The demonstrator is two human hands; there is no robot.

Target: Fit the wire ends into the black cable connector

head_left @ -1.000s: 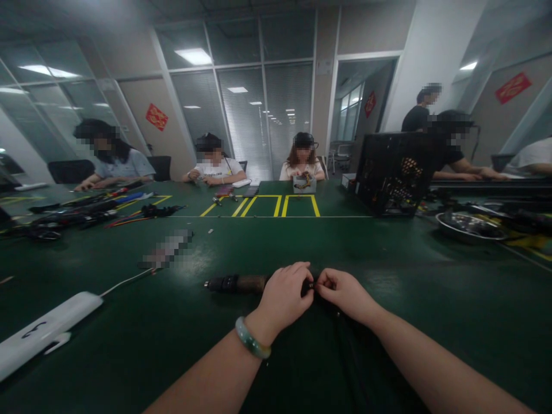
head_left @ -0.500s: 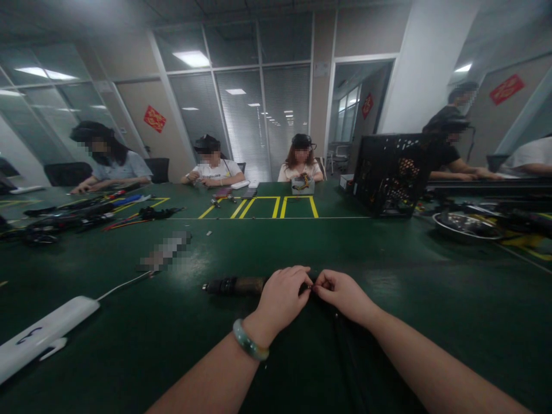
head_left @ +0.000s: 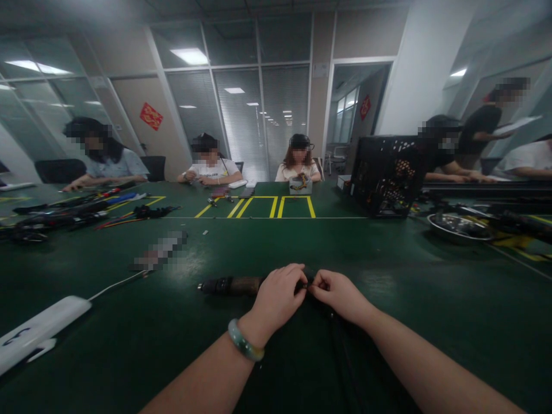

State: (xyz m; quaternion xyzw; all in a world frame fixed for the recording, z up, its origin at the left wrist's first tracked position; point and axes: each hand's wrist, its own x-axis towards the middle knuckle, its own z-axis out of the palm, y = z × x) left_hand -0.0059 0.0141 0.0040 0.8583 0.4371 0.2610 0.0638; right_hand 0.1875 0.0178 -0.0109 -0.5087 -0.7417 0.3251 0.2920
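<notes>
A dark cylindrical electric screwdriver lies across the green table, its metal tip pointing left. My left hand, with a jade-like bangle at the wrist, is closed over its rear part. At that rear end my right hand pinches with thumb and forefinger, nearly touching the left fingertips. What sits between the right fingertips is too small and dark to name. A dark, long, cord-like strip runs from under the right hand toward me.
A white power strip lies at left, its cord reaching a blurred object. Behind are bundled cables, a black computer case and a metal bowl. Several people sit across the table; one person stands at right.
Both hands stay at the screwdriver's rear end with only slight finger movement. The whole view has shifted a little. At the right, the standing person has moved farther right and now holds a white sheet.
</notes>
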